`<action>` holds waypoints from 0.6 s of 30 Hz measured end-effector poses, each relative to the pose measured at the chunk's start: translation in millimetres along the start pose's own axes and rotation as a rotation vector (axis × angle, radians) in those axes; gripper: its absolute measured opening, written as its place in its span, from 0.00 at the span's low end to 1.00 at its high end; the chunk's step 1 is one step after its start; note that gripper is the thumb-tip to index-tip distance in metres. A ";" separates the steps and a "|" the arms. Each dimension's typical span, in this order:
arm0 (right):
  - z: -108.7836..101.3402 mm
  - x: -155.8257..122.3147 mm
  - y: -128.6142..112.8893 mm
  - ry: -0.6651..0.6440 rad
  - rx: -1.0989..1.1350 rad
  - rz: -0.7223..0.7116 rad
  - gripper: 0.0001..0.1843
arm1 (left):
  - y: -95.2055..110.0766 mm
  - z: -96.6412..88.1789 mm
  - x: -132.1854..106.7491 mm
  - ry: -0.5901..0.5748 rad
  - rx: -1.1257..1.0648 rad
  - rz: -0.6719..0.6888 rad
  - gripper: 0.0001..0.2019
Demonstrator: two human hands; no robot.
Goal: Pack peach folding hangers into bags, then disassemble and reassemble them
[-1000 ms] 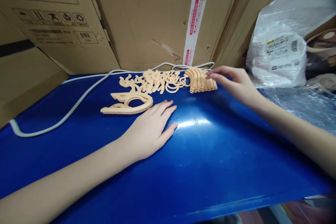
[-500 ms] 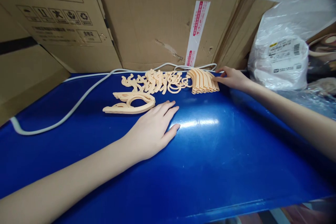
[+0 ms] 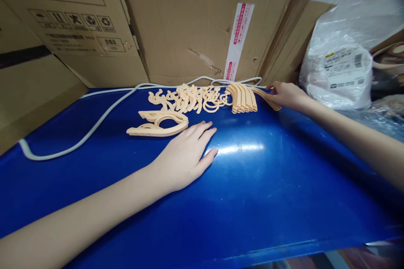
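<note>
My left hand [image 3: 187, 153] lies flat on the blue table with its fingers stretched out, holding nothing. Beyond its knuckles are folded beige plastic hangers [image 3: 158, 124], stacked on one another. At the far right of the pieces, my right hand [image 3: 288, 96] pinches one curved beige hanger arm [image 3: 268, 98], which is drawn apart from the row. That row of matching curved hanger arms [image 3: 241, 98] lies side by side, just left of it. A loose heap of beige hooks [image 3: 189, 97] adjoins the row on the left.
A white cable [image 3: 104, 119] loops over the left and back of the blue table [image 3: 252, 201]. Cardboard boxes [image 3: 189, 29] wall off the back and left. White plastic-wrapped goods [image 3: 339, 75] stand at the back right.
My right hand has moved right, taking one curved hanger arm away from the end of the row. My left hand stays in place. The view has shifted slightly.
</note>
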State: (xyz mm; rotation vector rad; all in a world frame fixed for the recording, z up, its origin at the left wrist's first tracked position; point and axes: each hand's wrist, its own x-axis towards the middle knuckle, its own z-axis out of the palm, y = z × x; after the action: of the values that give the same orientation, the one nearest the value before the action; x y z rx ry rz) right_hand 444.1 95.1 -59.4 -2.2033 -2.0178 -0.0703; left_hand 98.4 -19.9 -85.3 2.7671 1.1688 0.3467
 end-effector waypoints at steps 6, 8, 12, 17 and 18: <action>-1.6 -11.6 7.5 -0.041 -0.069 0.023 0.23 | 0.2 0.4 0.8 -0.006 0.001 -0.004 0.26; -4.4 -15.8 10.5 -0.060 -0.076 0.045 0.20 | 0.5 0.5 0.4 -0.004 0.002 -0.003 0.26; -14.7 -30.9 17.3 -0.139 -0.043 0.075 0.17 | 0.4 0.8 -1.5 0.007 -0.001 0.001 0.26; -29.2 -65.0 25.0 -0.335 0.054 0.056 0.14 | -0.3 1.5 -2.6 0.013 -0.014 0.002 0.26; -31.5 -72.8 25.1 -0.368 0.075 0.037 0.14 | -0.2 1.7 -2.4 0.013 -0.017 0.003 0.26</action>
State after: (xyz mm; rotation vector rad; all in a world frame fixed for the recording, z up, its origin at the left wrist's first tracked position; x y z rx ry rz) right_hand 464.4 16.7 -40.4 -2.3422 -2.1096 0.4390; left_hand 97.1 -21.6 -87.3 2.7566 1.1594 0.3732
